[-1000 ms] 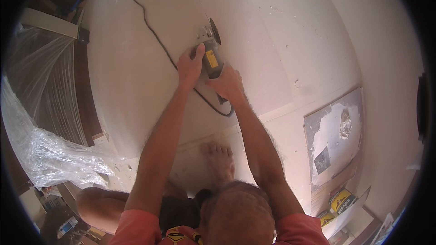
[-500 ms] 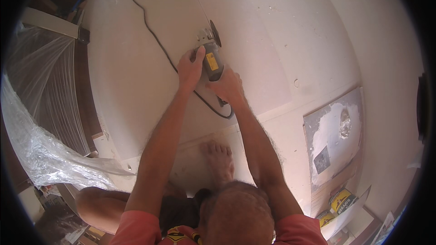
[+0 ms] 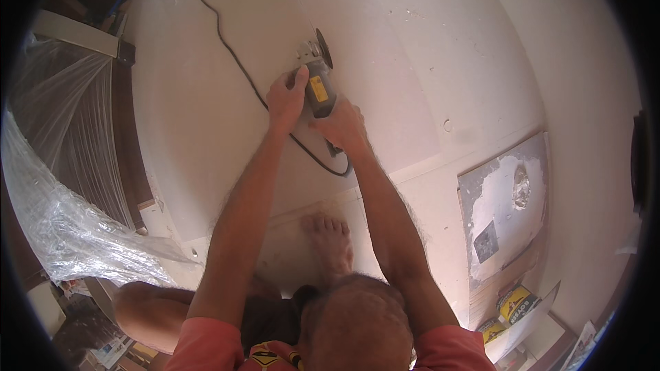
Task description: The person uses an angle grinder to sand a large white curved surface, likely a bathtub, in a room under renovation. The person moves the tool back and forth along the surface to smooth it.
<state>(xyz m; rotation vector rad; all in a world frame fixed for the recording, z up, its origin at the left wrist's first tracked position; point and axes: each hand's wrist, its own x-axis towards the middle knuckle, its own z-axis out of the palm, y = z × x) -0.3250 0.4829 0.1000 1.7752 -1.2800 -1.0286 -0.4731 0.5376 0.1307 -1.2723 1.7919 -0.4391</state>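
An angle grinder point(image 3: 319, 89), dark-bodied with a yellow label, is held over a large pale board point(image 3: 227, 144). Its thin dark disc point(image 3: 324, 49) stands on edge at the far right side of the tool's head, along a faint line running across the board. My left hand point(image 3: 286, 101) grips the front of the tool, thumb over the body. Around its rear end my right hand point(image 3: 344, 127) is wrapped. A black power cord point(image 3: 237, 62) trails from behind the right hand, under my left arm and away to the far left.
Clear plastic sheeting point(image 3: 65, 227) drapes over dark furniture on the left. At right lies a stained board point(image 3: 505, 206) with white patches, near yellow-and-black packages point(image 3: 517, 304). My bare foot point(image 3: 330, 244) rests at the board's near edge. Dust hazes the surface.
The grinder and both hands have shifted very slightly toward the far left along the faint line. My grip stays the same.
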